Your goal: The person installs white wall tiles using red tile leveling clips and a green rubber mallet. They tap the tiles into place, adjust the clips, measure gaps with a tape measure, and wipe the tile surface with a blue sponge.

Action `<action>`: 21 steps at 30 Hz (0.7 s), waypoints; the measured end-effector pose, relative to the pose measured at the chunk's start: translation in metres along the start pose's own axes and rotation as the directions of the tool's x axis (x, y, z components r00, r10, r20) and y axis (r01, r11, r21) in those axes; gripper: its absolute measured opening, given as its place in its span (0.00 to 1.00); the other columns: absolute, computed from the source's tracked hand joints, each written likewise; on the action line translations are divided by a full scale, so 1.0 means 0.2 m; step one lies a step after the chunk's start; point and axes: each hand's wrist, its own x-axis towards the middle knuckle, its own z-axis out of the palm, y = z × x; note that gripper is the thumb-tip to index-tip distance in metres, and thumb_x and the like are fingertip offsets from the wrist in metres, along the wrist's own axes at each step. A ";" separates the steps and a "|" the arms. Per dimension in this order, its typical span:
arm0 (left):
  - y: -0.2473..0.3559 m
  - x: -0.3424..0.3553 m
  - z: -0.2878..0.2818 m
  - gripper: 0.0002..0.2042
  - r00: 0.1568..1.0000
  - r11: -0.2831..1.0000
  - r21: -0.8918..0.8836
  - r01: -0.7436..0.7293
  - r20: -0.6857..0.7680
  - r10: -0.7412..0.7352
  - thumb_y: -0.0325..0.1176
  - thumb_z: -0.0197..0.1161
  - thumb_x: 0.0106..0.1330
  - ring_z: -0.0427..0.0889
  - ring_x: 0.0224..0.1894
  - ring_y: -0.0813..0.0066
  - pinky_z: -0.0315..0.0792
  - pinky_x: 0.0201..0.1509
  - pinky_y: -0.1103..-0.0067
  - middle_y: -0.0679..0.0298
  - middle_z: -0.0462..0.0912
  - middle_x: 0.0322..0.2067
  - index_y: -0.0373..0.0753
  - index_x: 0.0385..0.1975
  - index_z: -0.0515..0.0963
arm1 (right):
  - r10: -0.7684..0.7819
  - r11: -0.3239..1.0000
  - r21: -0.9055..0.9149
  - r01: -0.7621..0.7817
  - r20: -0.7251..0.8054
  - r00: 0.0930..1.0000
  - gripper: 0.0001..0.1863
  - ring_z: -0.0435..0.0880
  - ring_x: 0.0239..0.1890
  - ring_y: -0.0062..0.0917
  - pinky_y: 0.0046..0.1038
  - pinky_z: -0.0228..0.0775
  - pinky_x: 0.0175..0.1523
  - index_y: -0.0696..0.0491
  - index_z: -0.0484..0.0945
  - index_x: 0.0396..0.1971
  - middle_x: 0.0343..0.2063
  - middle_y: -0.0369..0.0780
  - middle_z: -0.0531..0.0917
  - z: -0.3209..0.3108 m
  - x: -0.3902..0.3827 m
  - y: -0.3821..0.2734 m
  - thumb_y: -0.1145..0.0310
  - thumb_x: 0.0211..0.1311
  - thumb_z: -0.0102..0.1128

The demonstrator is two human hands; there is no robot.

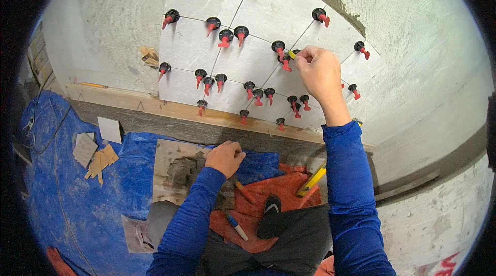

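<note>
Yellow piece (292, 54), small, sits pinched in fingertips of right hand (320, 72) against the grey wall tiles (268, 12), just beside a black-and-red levelling clip (279, 47) at a tile joint. Most of the piece is hidden by the fingers, so its shape can't be made out. Right hand is closed in a pinch on it, arm in blue sleeve reaching up to the wall.

Left hand (225, 158) is low, fingers curled into a loose fist, resting over a mortar-smeared board (173, 159) on the blue tarp (77, 193). Can't tell whether it grips anything; palm side is hidden.

More red-and-black clips dot the joints across the tiles, approx. three rows; top one is cut by the frame edge. Wood ledger board (170, 108) runs under the bottom row. Bare rough plaster (413, 33) lies right of the tiles.

Down by the knees: orange cloth (268, 188), yellow level (311, 180) partly hidden behind right sleeve, a blue-tipped pencil (236, 226), a black object (269, 214) hard to identify. Tile offcuts (109, 129) and cardboard scraps (101, 161) lie left on the tarp. Frame rim is dark, edges bent by the lens.
</note>
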 end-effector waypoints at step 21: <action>0.02 0.00 0.00 0.12 1.000 1.000 0.016 -0.008 0.012 0.008 0.42 0.67 0.67 0.84 0.44 0.50 0.77 0.49 0.59 0.55 0.83 0.39 0.38 0.36 0.82 | -0.261 0.956 -0.159 0.246 -0.080 0.962 0.08 0.86 0.33 0.42 0.40 0.77 0.39 0.54 0.87 0.33 0.31 0.44 0.86 0.03 -0.04 0.03 0.66 0.60 0.66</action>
